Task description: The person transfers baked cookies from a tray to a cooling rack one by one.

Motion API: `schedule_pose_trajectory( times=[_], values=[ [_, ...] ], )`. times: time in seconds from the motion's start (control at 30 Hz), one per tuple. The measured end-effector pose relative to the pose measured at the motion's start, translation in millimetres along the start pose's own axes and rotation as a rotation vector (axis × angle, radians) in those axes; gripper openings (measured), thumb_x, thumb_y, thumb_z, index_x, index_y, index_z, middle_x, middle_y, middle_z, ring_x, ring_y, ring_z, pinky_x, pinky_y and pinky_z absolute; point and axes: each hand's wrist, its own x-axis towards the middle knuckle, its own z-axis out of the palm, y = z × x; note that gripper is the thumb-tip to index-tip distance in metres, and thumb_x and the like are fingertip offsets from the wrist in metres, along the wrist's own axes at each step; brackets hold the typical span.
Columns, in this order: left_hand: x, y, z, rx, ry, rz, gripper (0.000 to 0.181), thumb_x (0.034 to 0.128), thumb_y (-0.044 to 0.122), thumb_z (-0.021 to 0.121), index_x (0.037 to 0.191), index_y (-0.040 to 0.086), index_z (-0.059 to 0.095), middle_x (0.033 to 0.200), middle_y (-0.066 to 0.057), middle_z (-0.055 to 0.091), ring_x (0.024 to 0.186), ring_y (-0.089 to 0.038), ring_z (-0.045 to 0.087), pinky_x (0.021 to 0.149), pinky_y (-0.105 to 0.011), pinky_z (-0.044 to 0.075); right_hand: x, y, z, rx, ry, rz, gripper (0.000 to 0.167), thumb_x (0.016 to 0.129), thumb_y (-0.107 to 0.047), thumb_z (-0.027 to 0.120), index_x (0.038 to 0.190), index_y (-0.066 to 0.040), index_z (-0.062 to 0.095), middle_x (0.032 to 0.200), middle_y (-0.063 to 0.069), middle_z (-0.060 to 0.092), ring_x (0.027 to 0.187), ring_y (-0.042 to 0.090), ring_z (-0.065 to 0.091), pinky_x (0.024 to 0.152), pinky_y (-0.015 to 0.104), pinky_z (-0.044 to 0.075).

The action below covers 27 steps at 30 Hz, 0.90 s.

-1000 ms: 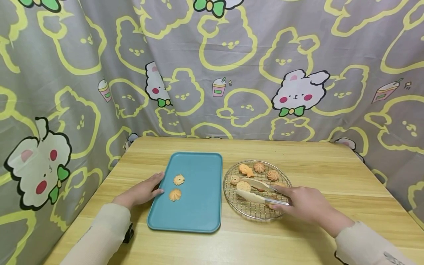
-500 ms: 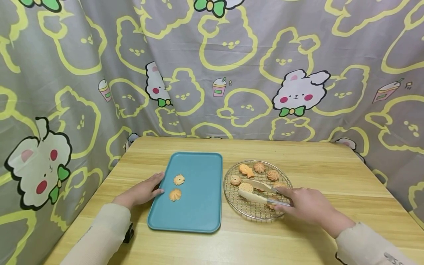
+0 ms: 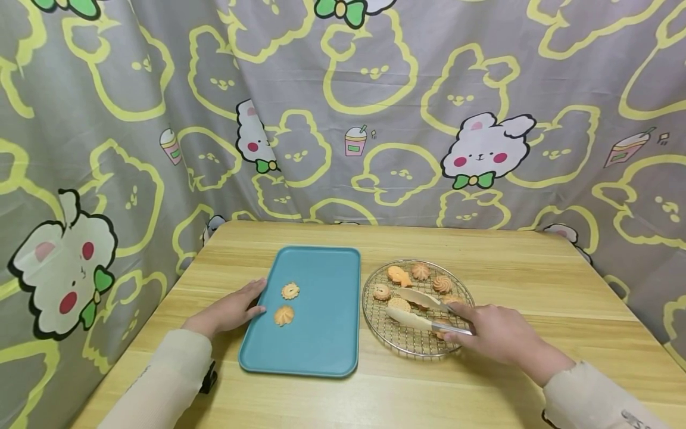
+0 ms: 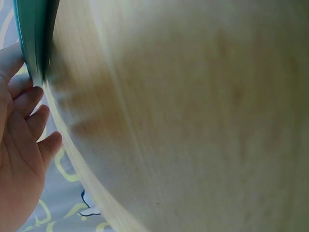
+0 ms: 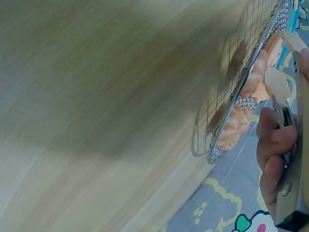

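In the head view, my right hand grips metal-handled tongs with cream tips over the round wire rack. The tips lie spread on either side of a round, flat cookie; whether both touch it I cannot tell. Around it on the rack are a fish-shaped cookie, a ring cookie, a swirl cookie and others partly hidden by the tongs and hand. My left hand rests against the left edge of the blue tray, fingers loosely bent in the left wrist view.
On the tray lie a scalloped cookie and a star-shaped piped cookie. Tray and rack stand side by side on the wooden table, a narrow gap between them. A patterned curtain hangs behind the table's far edge.
The tongs and the round cookie between their tips have shifted slightly to the right on the rack. My left hand and the tray have stayed in place.
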Motion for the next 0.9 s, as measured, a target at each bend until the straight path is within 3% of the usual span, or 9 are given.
schedule_pose_trajectory(
  times=[0.27, 0.47, 0.53, 0.7, 0.9],
  values=[
    [-0.3, 0.0, -0.2, -0.01, 0.0, -0.004, 0.069, 0.0995, 0.032, 0.052, 0.15, -0.002, 0.02, 0.153, -0.024, 0.02, 0.139, -0.044, 0.018, 0.109, -0.058, 0.021, 2.7, -3.6, -1.8, -0.003, 0.022, 0.01, 0.082, 0.08, -0.073, 0.054, 0.133, -0.012, 0.057, 0.096, 0.012, 0.07, 0.078, 0.029, 0.066, 0.057, 0.046, 0.051],
    [0.2, -1.2, 1.3, -0.008, 0.0, -0.012, 0.069, 0.0994, 0.033, 0.052, 0.15, -0.002, 0.02, 0.153, -0.024, 0.02, 0.138, -0.044, 0.018, 0.109, -0.058, 0.021, 5.7, -7.5, 1.3, -0.014, 0.018, 0.012, 0.09, 0.078, -0.075, 0.054, 0.136, -0.007, 0.053, 0.07, -0.001, 0.06, 0.062, 0.017, 0.058, 0.051, 0.041, 0.048],
    [0.5, -1.5, 1.6, -0.008, 0.001, -0.013, 0.069, 0.0993, 0.032, 0.052, 0.15, -0.002, 0.02, 0.153, -0.024, 0.02, 0.138, -0.044, 0.018, 0.109, -0.058, 0.021, 7.2, -9.3, 2.4, -0.01, 0.017, 0.011, 0.093, 0.077, -0.076, 0.054, 0.138, -0.006, 0.05, 0.075, 0.003, 0.063, 0.065, 0.02, 0.06, 0.053, 0.041, 0.049],
    [0.9, -1.5, 1.7, -0.012, 0.003, -0.011, 0.069, 0.0991, 0.032, 0.053, 0.15, -0.002, 0.02, 0.153, -0.024, 0.02, 0.138, -0.044, 0.018, 0.109, -0.057, 0.021, 12.1, -15.1, 4.4, 0.005, 0.029, -0.005, 0.1, 0.075, -0.078, 0.054, 0.14, -0.003, 0.046, 0.11, 0.02, 0.066, 0.087, 0.036, 0.065, 0.06, 0.047, 0.052],
    [0.5, -0.1, 0.6, -0.009, 0.008, -0.002, 0.069, 0.0991, 0.031, 0.053, 0.15, -0.003, 0.021, 0.152, -0.025, 0.021, 0.138, -0.044, 0.019, 0.108, -0.058, 0.022, 21.4, -22.4, 8.0, 0.006, 0.041, -0.022, 0.101, 0.073, -0.078, 0.056, 0.14, -0.003, 0.045, 0.103, 0.015, 0.068, 0.081, 0.029, 0.066, 0.052, 0.04, 0.05]
  ],
)
